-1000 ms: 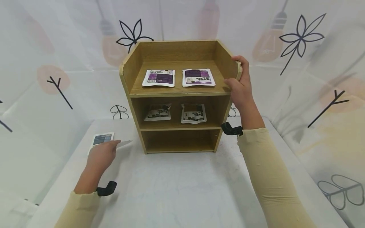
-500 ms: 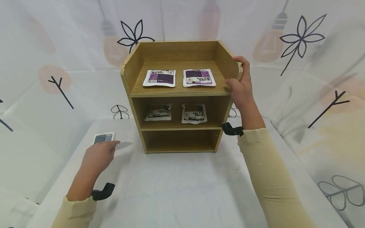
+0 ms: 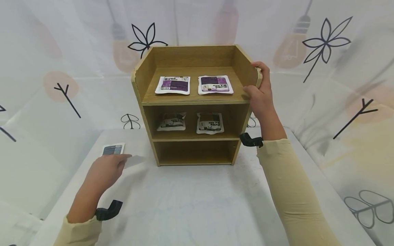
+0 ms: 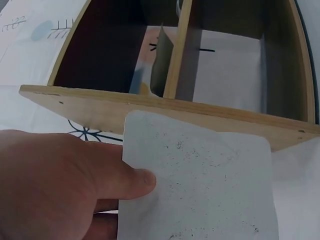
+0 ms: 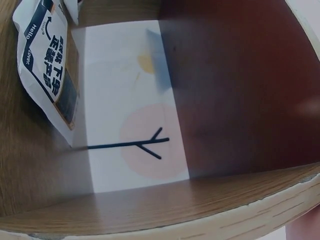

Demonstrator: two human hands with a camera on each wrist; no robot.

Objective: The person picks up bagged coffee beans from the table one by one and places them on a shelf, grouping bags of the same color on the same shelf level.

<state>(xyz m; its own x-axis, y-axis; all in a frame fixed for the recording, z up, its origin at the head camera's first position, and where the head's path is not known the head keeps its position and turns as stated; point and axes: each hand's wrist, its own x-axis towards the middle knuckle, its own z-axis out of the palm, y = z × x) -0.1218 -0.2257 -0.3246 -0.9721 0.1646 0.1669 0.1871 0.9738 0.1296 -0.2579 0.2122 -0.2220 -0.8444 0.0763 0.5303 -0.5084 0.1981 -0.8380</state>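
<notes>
My left hand (image 3: 104, 171) pinches a flat pouch (image 4: 200, 185), its thumb (image 4: 142, 181) over the plain white face in the left wrist view. That pouch is upright in front of the wooden shelf's side there. In the head view, a pouch with blue-grey print (image 3: 114, 149) shows just past this hand, which covers its near part. With my right hand (image 3: 261, 95) I grip the right side panel of the wooden shelf (image 3: 194, 139), thumb inside and fingers around the outer edge. Just a sliver of that hand enters the right wrist view, at the lower right.
Two purple-printed pouches (image 3: 173, 85) lie on the shelf's top tier. Two darker pouches (image 3: 210, 123) are on the middle tier. The bottom compartment (image 3: 195, 152) is shadowed. A white table (image 3: 191, 201) bears the shelf, with a patterned backdrop (image 3: 197, 20) behind.
My left hand has drawn back slightly toward me and to the left, while the blue-printed pouch beyond it stays put. The right hand keeps its grip on the shelf.
</notes>
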